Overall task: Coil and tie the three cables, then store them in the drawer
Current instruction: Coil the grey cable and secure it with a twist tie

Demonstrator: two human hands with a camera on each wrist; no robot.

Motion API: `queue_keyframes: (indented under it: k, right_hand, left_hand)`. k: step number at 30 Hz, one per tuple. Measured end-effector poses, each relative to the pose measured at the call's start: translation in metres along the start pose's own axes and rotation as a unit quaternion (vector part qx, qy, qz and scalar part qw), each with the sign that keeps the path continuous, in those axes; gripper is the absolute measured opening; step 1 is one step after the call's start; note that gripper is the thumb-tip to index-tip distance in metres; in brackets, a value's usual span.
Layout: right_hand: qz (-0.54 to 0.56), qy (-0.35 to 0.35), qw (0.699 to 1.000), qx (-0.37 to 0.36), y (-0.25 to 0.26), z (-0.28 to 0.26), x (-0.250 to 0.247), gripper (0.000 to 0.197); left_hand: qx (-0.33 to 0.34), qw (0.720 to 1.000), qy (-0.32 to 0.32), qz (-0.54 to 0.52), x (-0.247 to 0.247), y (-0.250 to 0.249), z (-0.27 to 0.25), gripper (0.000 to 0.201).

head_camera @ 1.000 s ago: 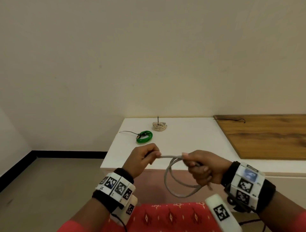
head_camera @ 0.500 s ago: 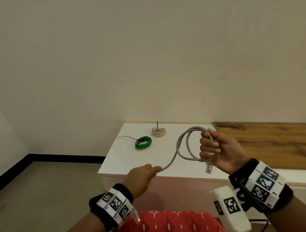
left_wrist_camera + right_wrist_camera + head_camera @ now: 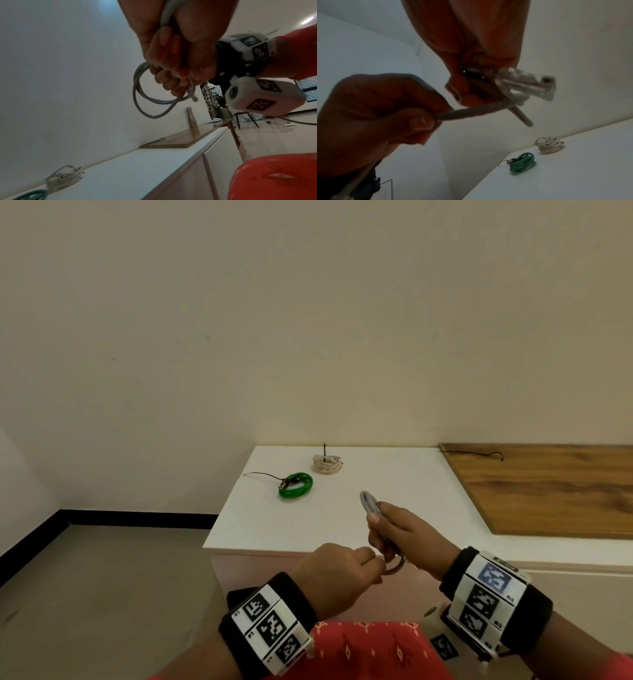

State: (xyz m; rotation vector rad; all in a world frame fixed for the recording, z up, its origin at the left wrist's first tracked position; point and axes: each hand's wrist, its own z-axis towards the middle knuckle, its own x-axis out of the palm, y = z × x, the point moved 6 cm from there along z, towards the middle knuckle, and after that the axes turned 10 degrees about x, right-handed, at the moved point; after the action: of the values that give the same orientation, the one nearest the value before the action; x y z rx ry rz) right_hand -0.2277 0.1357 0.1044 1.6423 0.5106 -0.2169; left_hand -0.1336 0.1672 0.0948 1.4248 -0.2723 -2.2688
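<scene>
My right hand [image 3: 390, 529] grips a coil of grey cable [image 3: 369, 503] above the front edge of the white cabinet top [image 3: 394, 484]. The loops [image 3: 145, 94] hang from its curled fingers in the left wrist view. My left hand [image 3: 342, 568] holds the free length of the same cable [image 3: 471, 111] in a fist, just left of and below the right hand. A green cable [image 3: 295, 486], coiled and tied, lies on the cabinet top. A cream cable [image 3: 327, 463], also coiled and tied, lies behind it near the wall.
A wooden board [image 3: 548, 487] covers the cabinet top to the right, with a thin black tie [image 3: 476, 454] at its far edge. A metal bottle [image 3: 193, 119] stands on the board farther along. Cabinet fronts [image 3: 221, 155] run below. Floor lies to the left.
My right hand dropped from shoulder height with the coil, turning it edge-on. My left hand came up and right, drawing the free cable in close to the right hand.
</scene>
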Motion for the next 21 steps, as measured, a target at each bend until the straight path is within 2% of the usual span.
queue_keyframes:
  k: [3,6,9,14,17,19,21]
  right_hand:
    - [-0.073,0.022,0.997,0.023,-0.005,0.0,0.009,0.029]
    - [-0.067,0.112,0.989,0.068,-0.01,-0.005,0.024,0.033]
    - [-0.064,0.166,0.978,0.109,-0.016,-0.01,0.031,0.041]
    - [0.062,0.211,0.963,0.158,-0.017,-0.011,0.032,0.048]
    - [0.077,0.233,0.955,0.165,-0.015,-0.013,0.029,0.042]
    - [0.083,0.255,0.95,0.158,-0.015,-0.015,0.028,0.039]
    - [0.105,0.269,0.944,0.157,-0.015,-0.015,0.026,0.041]
  left_hand:
    - [0.003,0.999,-0.049,-0.018,-0.009,0.001,-0.001,0.01]
    - [-0.004,0.994,-0.1,-0.037,-0.016,0.005,-0.002,0.019]
    - [-0.045,0.995,-0.087,-0.007,-0.016,0.016,-0.005,0.031]
    - [-0.155,0.981,-0.055,-0.107,-0.006,0.038,-0.019,0.047]
    - [-0.188,0.957,-0.075,-0.206,0.0,0.042,-0.023,0.033]
    - [-0.164,0.965,-0.07,-0.194,0.004,0.04,-0.022,0.017]
    - [-0.13,0.975,-0.076,-0.164,0.005,0.039,-0.023,0.011]
